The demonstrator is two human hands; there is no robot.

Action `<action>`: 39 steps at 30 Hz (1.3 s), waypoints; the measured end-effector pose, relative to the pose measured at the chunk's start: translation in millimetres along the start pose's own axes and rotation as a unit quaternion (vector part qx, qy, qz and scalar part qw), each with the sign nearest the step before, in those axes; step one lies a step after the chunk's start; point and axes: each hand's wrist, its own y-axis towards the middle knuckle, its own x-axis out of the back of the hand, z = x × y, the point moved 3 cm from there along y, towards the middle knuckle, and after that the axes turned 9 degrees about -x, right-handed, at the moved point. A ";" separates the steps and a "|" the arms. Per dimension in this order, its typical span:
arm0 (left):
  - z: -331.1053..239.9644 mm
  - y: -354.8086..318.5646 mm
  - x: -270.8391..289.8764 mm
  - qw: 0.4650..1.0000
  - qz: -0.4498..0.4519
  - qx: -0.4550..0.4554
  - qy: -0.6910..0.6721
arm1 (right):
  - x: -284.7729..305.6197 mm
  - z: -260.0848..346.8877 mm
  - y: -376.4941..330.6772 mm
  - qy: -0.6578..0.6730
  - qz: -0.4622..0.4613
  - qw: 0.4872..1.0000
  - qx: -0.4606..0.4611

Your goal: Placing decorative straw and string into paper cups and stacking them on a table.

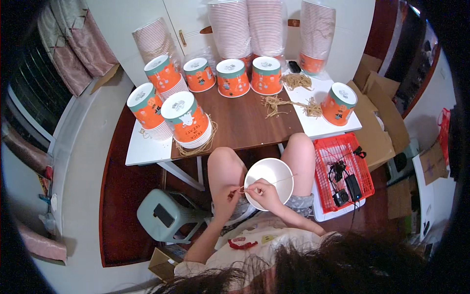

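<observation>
Between my thighs a paper bucket (268,169) rests with its white inside facing up. At its near left rim my left hand (228,197) and my right hand (264,194) meet, fingertips pinched together around a thin tan cord (281,180). One loose end of the cord runs across the bucket's mouth past the far right rim. Whether the cord passes through the bucket's wall is hidden by my fingers. On the table ahead, a stack of orange paper buckets (188,122) stands upside down, with cord lying around its base.
More upturned orange buckets (234,84) stand across the brown-and-white table (235,127), with tall wrapped stacks (229,29) behind. Cord bundles (296,82) lie at right. A red basket (320,147) holds black cables and adapters. A phone (163,214) lies on the green stool (149,208).
</observation>
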 end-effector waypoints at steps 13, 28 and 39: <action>4.5 -2.2 -10.0 0.996 0.012 -0.054 -0.070 | -0.5 1.3 -0.2 0.015 -0.004 1.000 -0.001; 1.8 -7.3 -13.6 0.995 -0.010 -0.017 -0.100 | -1.2 1.1 -2.0 0.002 -0.006 1.000 0.010; 16.5 -11.4 -15.3 0.922 -0.014 0.189 -0.337 | 1.6 2.5 -4.5 -0.038 -0.010 0.998 0.043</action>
